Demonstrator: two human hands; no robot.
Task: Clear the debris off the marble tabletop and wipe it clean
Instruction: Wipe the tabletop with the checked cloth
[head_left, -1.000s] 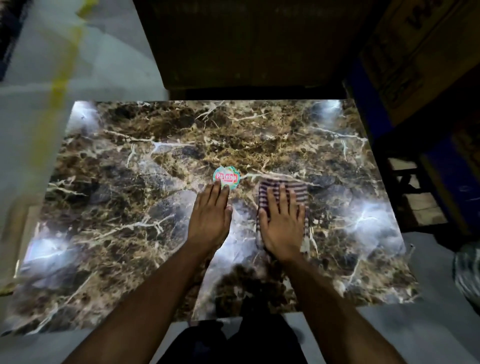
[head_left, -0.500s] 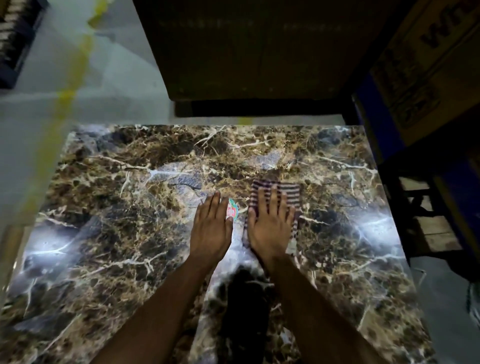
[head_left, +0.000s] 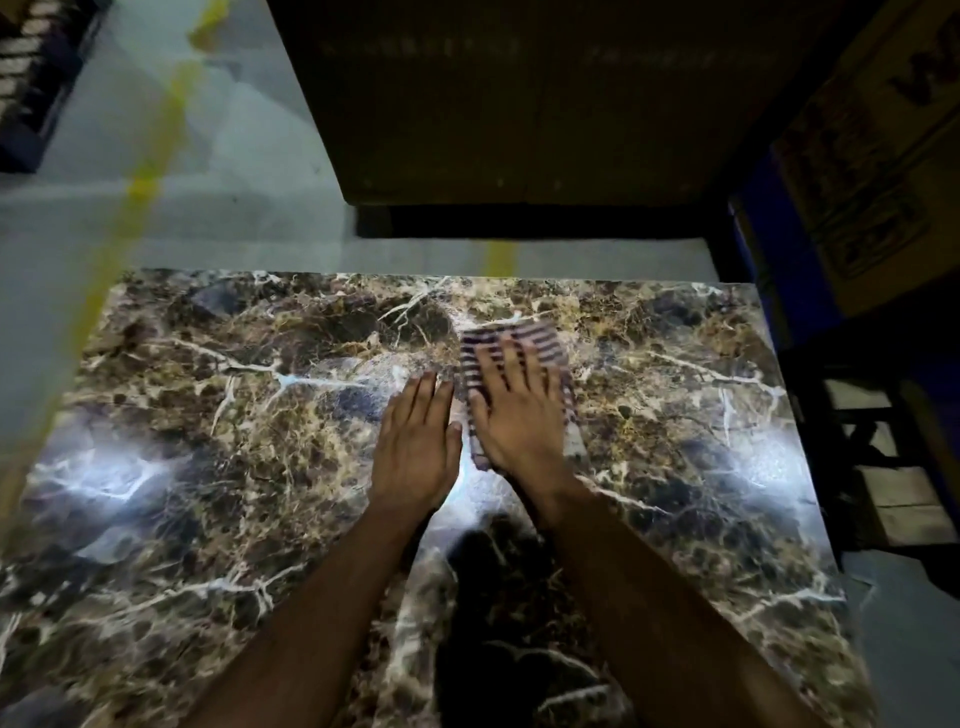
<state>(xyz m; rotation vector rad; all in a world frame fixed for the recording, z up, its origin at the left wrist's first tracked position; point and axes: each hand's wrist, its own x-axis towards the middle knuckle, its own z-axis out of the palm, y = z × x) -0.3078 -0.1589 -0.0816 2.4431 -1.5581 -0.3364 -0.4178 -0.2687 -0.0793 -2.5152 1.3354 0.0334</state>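
Observation:
A brown marble tabletop (head_left: 218, 467) with white veins fills the lower part of the head view. My right hand (head_left: 517, 415) lies flat with spread fingers on a striped cloth (head_left: 550, 343) near the table's middle. My left hand (head_left: 418, 441) rests flat on the marble just left of the cloth, fingers straight and together. The small round sticker seen earlier is hidden; I cannot tell whether it lies under a hand or the cloth.
A dark cabinet or box (head_left: 519, 104) stands beyond the table's far edge. Cardboard boxes (head_left: 872, 145) and a dark stool or frame (head_left: 883, 467) are at the right. Grey floor with a yellow stripe (head_left: 150, 140) lies to the left.
My right hand has pushed the cloth farther away across the marble. My left hand slid forward over the round sticker, which is no longer visible. The camera tilted, showing more of the table's near part.

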